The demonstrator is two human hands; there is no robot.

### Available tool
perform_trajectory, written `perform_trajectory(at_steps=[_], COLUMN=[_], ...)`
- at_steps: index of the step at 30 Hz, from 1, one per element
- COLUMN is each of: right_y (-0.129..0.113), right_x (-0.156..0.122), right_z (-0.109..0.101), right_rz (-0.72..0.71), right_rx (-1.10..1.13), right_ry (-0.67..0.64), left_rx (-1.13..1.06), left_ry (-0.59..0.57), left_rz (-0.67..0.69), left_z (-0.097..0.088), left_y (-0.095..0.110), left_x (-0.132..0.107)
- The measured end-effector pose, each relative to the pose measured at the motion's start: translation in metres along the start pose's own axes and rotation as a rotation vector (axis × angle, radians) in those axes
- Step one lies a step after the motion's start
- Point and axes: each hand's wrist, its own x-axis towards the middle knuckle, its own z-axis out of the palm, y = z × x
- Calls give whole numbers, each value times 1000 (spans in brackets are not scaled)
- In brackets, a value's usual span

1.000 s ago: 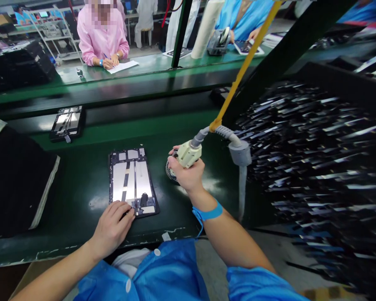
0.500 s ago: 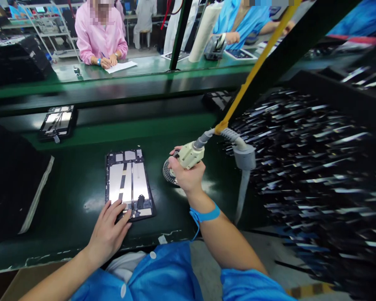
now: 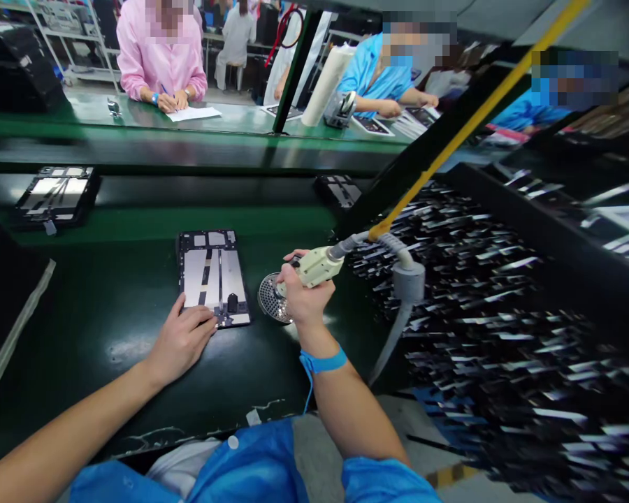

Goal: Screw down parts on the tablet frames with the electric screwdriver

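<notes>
My left hand lies on the lower left edge of an opened tablet, fingers stretched out and flat. The tablet's inner side faces up, with silvery panels, a dark strip and a thin cable down the middle. My right hand is wrapped round a cream-coloured electric screwdriver, which lies nearly level; its tip is hidden by my fingers. Just under and left of this hand is a round perforated metal dish with small shiny bits, probably screws. A blue wrist strap circles my right wrist.
The screwdriver's grey cable hangs from a yellow strap. Densely packed dark parts fill the right side. Other opened tablets sit along the back. A black box-like object stands left. Co-workers sit across the green bench.
The tablet and my left hand have shifted away from the table's front edge. My right hand still grips the screwdriver, and more of the dish shows beside it. The camera view has turned slightly.
</notes>
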Motion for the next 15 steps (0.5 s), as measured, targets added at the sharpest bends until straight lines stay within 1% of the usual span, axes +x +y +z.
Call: perform_trajectory(at_steps=[3, 5, 9, 15], right_y=[-1, 0, 5, 7], right_x=[6, 9, 9, 8], right_z=[2, 4, 8, 9], right_rz=[-5, 8, 34, 25], right_rx=[-11, -16, -8, -28], right_ry=[38, 48, 33, 33], left_rx=[-33, -63, -81, -83], left_ry=[24, 27, 28, 6], left_rz=[-98, -134, -140, -131], left_z=[5, 6, 7, 4], left_y=[1, -1, -5, -6], left_x=[-9, -11, -9, -7])
